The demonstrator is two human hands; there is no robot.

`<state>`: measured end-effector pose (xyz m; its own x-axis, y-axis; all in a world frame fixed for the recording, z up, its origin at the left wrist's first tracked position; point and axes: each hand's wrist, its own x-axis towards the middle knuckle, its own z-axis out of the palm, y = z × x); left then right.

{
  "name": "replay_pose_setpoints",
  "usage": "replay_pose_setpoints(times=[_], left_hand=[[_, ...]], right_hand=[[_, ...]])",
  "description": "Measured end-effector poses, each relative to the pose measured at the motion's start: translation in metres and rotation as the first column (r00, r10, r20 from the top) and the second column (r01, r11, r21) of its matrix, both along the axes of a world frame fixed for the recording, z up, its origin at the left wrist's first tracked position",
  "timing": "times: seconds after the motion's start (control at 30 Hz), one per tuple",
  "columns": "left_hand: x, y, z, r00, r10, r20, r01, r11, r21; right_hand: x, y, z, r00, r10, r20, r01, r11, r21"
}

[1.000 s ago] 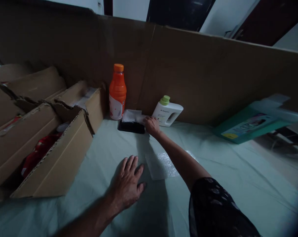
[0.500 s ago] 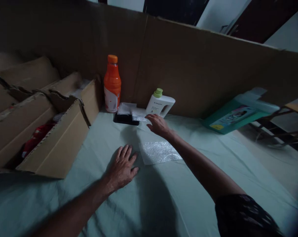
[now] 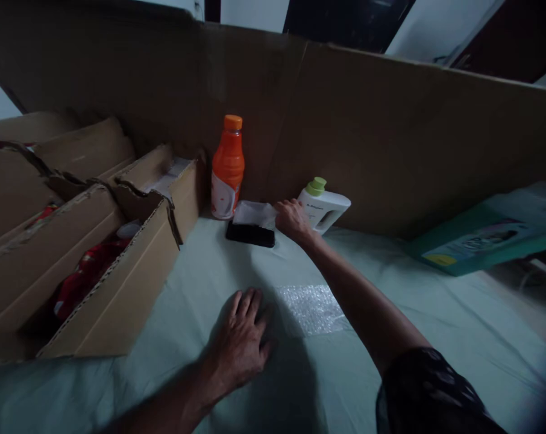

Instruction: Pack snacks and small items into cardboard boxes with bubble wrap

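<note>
The right hand (image 3: 294, 222) has its fingers curled at the right edge of a clear plastic packet (image 3: 254, 213); whether it grips it, I cannot tell. Under the packet lies a black slab (image 3: 249, 234). 2 bottles flank that hand: an orange bottle (image 3: 228, 169) beyond the packet, a white bottle (image 3: 317, 204) just behind its knuckles. The left hand (image 3: 242, 345) lies open on the cloth (image 3: 345, 386), between a cardboard box (image 3: 114, 301) and a bubble wrap sheet (image 3: 313, 308).

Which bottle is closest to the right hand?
The white bottle with the lime-green cap, just beside the right hand. The orange bottle stands farther left, and the teal jug is far off to the right.
</note>
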<state>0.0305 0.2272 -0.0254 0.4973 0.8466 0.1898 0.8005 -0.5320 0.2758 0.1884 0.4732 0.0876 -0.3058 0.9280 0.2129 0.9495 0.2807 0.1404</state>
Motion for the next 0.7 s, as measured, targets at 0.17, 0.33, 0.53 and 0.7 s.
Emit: replay_pose_setpoints(times=[0.17, 0.33, 0.53, 0.7], left_hand=[[-0.002, 0.001, 0.003, 1.0, -0.012, -0.014, 0.012, 1.0, 0.001], [-0.005, 0.0, 0.005, 1.0, -0.009, -0.008, 0.009, 1.0, 0.017], [-0.005, -0.002, 0.005, 1.0, -0.004, -0.026, 0.006, 0.998, 0.055], [-0.003, -0.002, 0.01, 1.0, 0.006, -0.018, -0.006, 1.0, 0.024]], right_hand=[[0.003, -0.012, 0.03, 0.999, -0.028, -0.04, 0.03, 0.998, 0.054], [0.058, -0.062, 0.022, 0.981, 0.109, -0.158, -0.132, 0.982, -0.138], [0.124, -0.161, -0.03, 0.969, 0.124, -0.216, -0.187, 0.935, -0.301], [0.122, -0.177, -0.044, 0.949, 0.136, -0.286, -0.194, 0.963, -0.186]])
